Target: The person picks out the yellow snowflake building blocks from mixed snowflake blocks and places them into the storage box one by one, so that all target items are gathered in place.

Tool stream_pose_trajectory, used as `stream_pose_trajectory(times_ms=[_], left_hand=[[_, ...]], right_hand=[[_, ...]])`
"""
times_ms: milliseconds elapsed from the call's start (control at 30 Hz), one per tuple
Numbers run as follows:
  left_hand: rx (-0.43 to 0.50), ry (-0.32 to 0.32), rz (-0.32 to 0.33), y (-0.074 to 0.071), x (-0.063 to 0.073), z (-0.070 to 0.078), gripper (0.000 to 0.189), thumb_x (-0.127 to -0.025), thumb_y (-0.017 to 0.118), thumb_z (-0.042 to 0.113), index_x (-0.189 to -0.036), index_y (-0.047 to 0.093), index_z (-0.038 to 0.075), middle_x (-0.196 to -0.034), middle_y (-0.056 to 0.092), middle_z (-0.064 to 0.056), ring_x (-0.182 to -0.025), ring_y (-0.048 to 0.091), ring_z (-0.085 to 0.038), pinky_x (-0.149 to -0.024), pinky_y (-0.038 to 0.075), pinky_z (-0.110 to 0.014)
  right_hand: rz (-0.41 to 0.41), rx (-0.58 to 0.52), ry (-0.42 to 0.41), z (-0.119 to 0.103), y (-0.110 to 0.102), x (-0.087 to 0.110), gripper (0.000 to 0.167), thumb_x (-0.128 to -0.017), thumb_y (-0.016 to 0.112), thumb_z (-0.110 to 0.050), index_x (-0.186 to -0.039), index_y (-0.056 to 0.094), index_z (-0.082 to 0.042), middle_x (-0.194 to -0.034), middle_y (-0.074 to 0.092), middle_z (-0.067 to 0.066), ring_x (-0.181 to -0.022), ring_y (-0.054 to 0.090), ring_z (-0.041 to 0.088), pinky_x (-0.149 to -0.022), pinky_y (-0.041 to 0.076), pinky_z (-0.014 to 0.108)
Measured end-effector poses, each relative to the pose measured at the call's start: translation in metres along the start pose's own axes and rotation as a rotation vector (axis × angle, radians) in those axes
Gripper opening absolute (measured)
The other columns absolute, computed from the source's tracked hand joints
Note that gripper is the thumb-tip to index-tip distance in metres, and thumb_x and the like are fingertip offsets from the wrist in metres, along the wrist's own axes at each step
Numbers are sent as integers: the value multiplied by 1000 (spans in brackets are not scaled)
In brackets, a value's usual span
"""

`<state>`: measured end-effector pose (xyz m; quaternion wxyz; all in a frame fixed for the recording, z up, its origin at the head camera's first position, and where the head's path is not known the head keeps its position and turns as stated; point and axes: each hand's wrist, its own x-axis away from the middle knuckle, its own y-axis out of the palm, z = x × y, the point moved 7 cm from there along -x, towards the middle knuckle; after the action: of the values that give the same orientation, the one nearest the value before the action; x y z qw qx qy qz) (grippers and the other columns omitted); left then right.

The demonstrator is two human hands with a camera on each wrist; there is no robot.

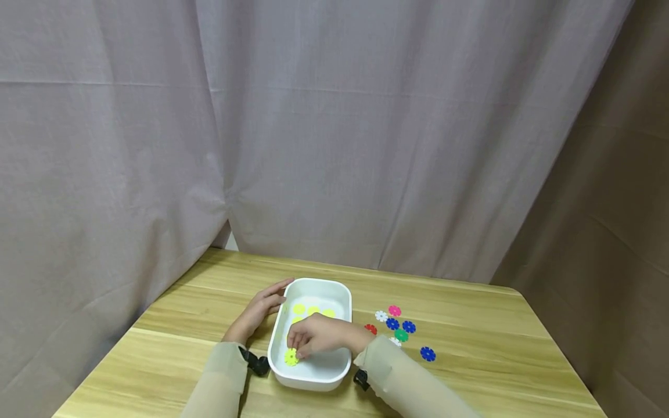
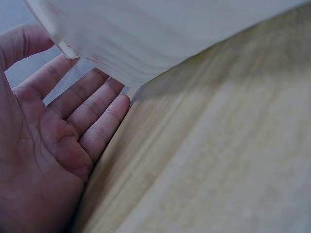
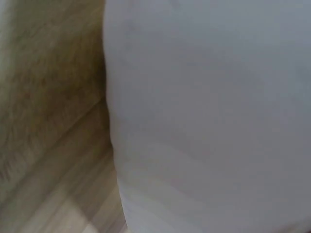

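A white rectangular tray holds several yellow snowflake discs lying toward its far end. Reaching over the tray's right side, my right hand pinches a yellow snowflake disc between thumb and fingers near the tray's left front. My left hand rests along the tray's left side. In the left wrist view, its fingers extend loosely beside the tray wall, with the thumb up at the rim. The tray's outer wall fills most of the right wrist view, and the right hand is out of sight there.
Right of the tray, loose snowflake discs lie on the wooden table: a pink one, a green one, a red one partly behind my wrist, and several blue and white ones. Grey curtains hang behind the table.
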<state>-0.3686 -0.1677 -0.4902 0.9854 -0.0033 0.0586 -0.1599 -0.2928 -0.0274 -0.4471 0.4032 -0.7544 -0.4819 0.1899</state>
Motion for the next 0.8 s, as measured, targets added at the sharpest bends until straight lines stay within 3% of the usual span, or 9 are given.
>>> stream_pose_trajectory(times_ms=[400, 800], left_hand=[[-1, 2, 13, 2, -1, -1, 54, -95, 55, 14, -149, 51, 16, -145, 51, -18, -128, 54, -32, -100, 50, -32], [14, 10, -14, 6, -3, -1, 55, -96, 55, 13, -150, 49, 12, -147, 48, -22, -131, 51, -37, -102, 49, -34]], right_hand=[[25, 39, -34, 0, -3, 2, 17, -88, 75, -8, -104, 71, -10, -100, 73, -6, -87, 64, -3, -81, 51, 14], [54, 18, -37, 0, -7, 7, 18, -87, 75, -5, -104, 70, -9, -98, 73, -6, -86, 64, -3, -80, 52, 14]])
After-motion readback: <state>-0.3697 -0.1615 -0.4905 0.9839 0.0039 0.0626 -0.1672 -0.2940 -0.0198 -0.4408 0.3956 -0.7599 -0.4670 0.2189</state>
